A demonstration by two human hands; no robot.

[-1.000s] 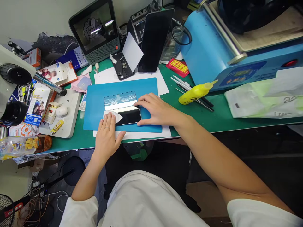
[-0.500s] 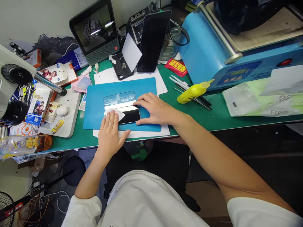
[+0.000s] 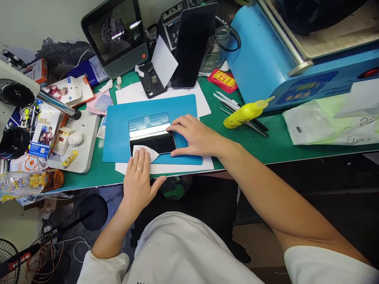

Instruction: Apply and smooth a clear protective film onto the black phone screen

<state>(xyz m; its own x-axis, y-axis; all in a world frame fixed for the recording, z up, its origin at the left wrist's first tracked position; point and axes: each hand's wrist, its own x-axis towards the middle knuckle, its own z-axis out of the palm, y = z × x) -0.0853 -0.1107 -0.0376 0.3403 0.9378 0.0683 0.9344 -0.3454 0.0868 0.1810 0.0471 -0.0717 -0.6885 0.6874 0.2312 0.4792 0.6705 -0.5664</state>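
A black phone (image 3: 156, 142) lies flat on a blue mat (image 3: 118, 134) at the desk's front edge. My left hand (image 3: 139, 181) lies flat with its fingers pressed together on a small white cloth (image 3: 145, 152), which rests on the phone's near left corner. My right hand (image 3: 194, 136) rests on the mat at the phone's right end, fingertips touching the phone's edge. Just behind the phone lies a clear film sheet (image 3: 148, 123) with a white strip along its near side.
A yellow squeeze bottle (image 3: 244, 114) and several thin tools (image 3: 233, 106) lie right of the mat. A blue roller machine (image 3: 290, 67) fills the back right. A microscope (image 3: 17, 106) and small boxes crowd the left. A small monitor (image 3: 115, 37) and upright dark phone (image 3: 192, 47) stand behind.
My left hand has slid the white cloth back toward me, from the middle of the phone's left side to its near corner. My right hand has stayed at the phone's right end.
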